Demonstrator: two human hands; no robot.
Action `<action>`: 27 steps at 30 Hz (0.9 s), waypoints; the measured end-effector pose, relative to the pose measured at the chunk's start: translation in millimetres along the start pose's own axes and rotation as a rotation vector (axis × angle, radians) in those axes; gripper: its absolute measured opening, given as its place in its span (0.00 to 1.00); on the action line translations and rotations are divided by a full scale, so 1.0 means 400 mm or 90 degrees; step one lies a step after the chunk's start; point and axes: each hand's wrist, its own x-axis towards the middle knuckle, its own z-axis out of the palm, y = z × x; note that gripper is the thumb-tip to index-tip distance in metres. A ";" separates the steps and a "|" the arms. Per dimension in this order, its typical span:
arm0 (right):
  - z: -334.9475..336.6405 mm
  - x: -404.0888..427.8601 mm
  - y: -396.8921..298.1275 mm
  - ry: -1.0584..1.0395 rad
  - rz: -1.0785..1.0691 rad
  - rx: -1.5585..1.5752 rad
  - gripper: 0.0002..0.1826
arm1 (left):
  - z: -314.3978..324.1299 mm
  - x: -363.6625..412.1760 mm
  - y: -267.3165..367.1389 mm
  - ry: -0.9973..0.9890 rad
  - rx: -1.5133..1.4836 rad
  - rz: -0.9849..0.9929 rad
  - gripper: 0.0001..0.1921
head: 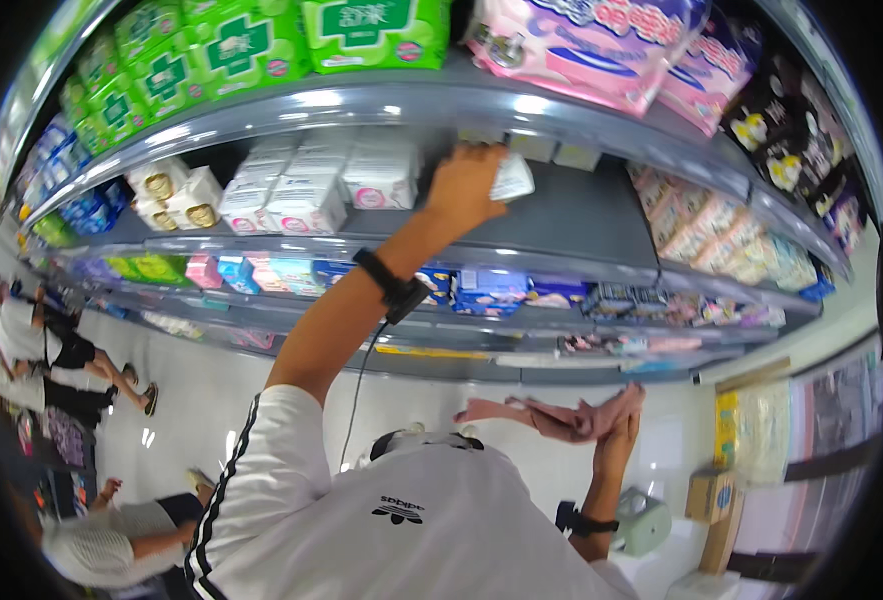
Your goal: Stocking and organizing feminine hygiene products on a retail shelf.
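Observation:
My left hand point(465, 184) reaches onto a grey metal shop shelf, its fingers closed round a small white box point(512, 178). To its left on the same shelf stand stacked white boxes with pink round marks point(306, 204). Farther back, under the upper shelf, several pale packs point(576, 155) stand just right of the hand. My right hand point(621, 436) is low at the right, beside my body, and holds a crumpled dusty-pink cloth point(587, 421) that hangs out to the left. Both wrists wear black bands.
The upper shelf edge point(411, 105) runs just above my left hand, with green packs point(250, 49) and pink packs point(569, 49) on it. Lower shelves hold more packs. A cable hangs from the left wristband. People stand at the left. A green stool point(642, 521) and cardboard box point(710, 495) are at the right.

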 end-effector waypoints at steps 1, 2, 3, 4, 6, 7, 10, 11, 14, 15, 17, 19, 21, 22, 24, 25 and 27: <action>0.014 -0.008 -0.007 0.002 -0.017 0.029 0.25 | -0.023 -0.028 0.030 0.046 -0.027 -0.014 0.37; 0.026 -0.009 -0.015 -0.045 -0.024 0.038 0.26 | -0.055 -0.055 0.059 0.090 -0.060 -0.014 0.37; 0.106 -0.022 -0.060 -0.025 -0.038 0.052 0.25 | -0.081 -0.086 0.077 0.134 -0.090 -0.010 0.36; 0.117 -0.016 -0.062 -0.055 -0.059 0.014 0.23 | -0.101 -0.120 0.087 0.130 -0.187 -0.031 0.36; 0.175 -0.027 -0.117 -0.066 -0.115 -0.126 0.23 | -0.121 -0.203 0.105 0.094 -0.394 -0.104 0.36; 0.257 -0.043 -0.189 -0.051 -0.149 -0.228 0.25 | -0.125 -0.244 0.116 0.064 -0.501 -0.158 0.35; 0.463 -0.097 -0.311 -0.067 -0.289 -0.067 0.20 | -0.138 -0.326 0.197 0.046 -0.848 -0.302 0.33; 0.500 -0.090 -0.317 -0.106 -0.427 -0.248 0.22 | -0.148 -0.334 0.233 0.021 -0.868 -0.295 0.33; 0.593 -0.074 -0.299 -0.187 -0.807 -0.756 0.27 | -0.177 -0.347 0.299 -0.018 -1.107 -0.306 0.35; 0.613 -0.104 -0.302 -0.238 -0.776 -0.921 0.28 | -0.181 -0.356 0.301 -0.023 -1.138 -0.299 0.36; 0.597 -0.125 -0.257 -0.191 -0.748 -0.978 0.29 | -0.172 -0.374 0.301 -0.044 -1.183 -0.293 0.38; 0.574 -0.132 -0.214 -0.164 -0.737 -1.015 0.31 | -0.151 -0.391 0.305 -0.072 -1.195 -0.251 0.39; 0.548 -0.152 -0.189 -0.021 -0.707 -0.934 0.27 | -0.134 -0.405 0.319 -0.104 -1.188 -0.196 0.41; 0.532 -0.156 -0.186 -0.008 -0.697 -0.914 0.28 | -0.130 -0.408 0.322 -0.119 -1.178 -0.157 0.42; 0.532 -0.177 -0.196 0.013 -0.678 -0.862 0.34 | -0.141 -0.421 0.327 -0.146 -1.139 -0.071 0.44; 0.492 -0.198 -0.174 -0.006 -0.684 -0.850 0.34 | -0.151 -0.422 0.339 -0.166 -1.120 -0.012 0.44; 0.450 -0.219 -0.163 -0.016 -0.664 -0.820 0.31 | -0.163 -0.420 0.369 -0.189 -1.084 0.085 0.46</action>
